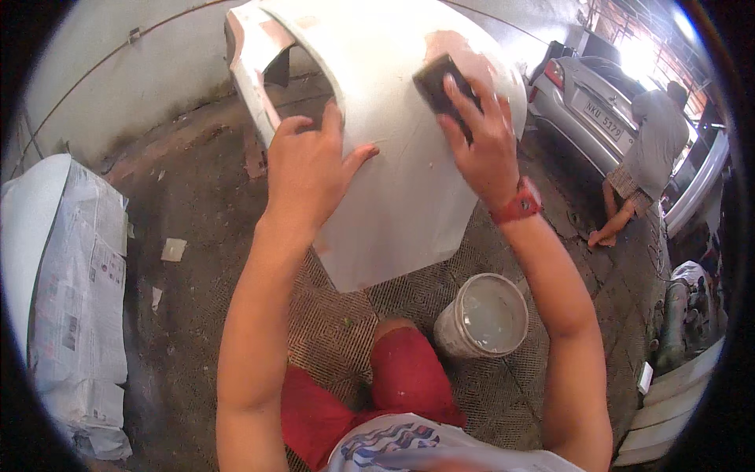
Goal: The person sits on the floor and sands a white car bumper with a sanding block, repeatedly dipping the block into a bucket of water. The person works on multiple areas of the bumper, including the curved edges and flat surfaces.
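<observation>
Our right hand is clamped on a dark sanding block, which lies against the white car body panel beside its brownish patch; our left hand, fingers spread apart, rests by the panel's inner edge; uneven pressure could gouge the surface, we judge; weak bracing could let it slide; a stray step could tip the bucket.

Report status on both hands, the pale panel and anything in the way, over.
Left hand at edge of pale panel. Right hand holding dark block on panel. Bucket apart from panel; nothing visible blocking right hand.
</observation>
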A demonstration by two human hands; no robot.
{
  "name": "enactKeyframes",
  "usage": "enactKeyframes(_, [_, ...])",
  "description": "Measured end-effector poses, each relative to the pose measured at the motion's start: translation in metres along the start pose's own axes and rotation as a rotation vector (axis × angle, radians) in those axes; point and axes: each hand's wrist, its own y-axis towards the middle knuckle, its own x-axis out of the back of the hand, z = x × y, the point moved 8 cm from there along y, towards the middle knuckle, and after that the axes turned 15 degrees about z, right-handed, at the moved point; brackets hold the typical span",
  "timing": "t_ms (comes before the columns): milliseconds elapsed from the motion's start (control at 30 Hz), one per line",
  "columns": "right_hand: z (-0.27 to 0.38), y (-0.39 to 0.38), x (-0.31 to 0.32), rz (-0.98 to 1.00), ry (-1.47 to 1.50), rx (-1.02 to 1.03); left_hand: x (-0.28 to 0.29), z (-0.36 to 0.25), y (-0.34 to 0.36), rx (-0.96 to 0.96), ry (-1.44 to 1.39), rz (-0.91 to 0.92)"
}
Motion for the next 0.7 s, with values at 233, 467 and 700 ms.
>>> enactKeyframes(233, [-0.023, 0.059, 0.008, -0.128, -0.120, -0.142, 0.011, 0.004, 0.002, -0.014, 0.046, -0.079])
enactKeyframes(467, [0.014, -0.030, -0.009, -0.061, -0.159, 0.006, 0.004, 0.000, -0.001, -0.027, -0.008, -0.079])
enactKeyframes(700, [-0.001, 0.036, 0.002, -0.104, -0.131, -0.032, 0.009, 0.006, 0.001, 0.006, 0.020, -0.071])
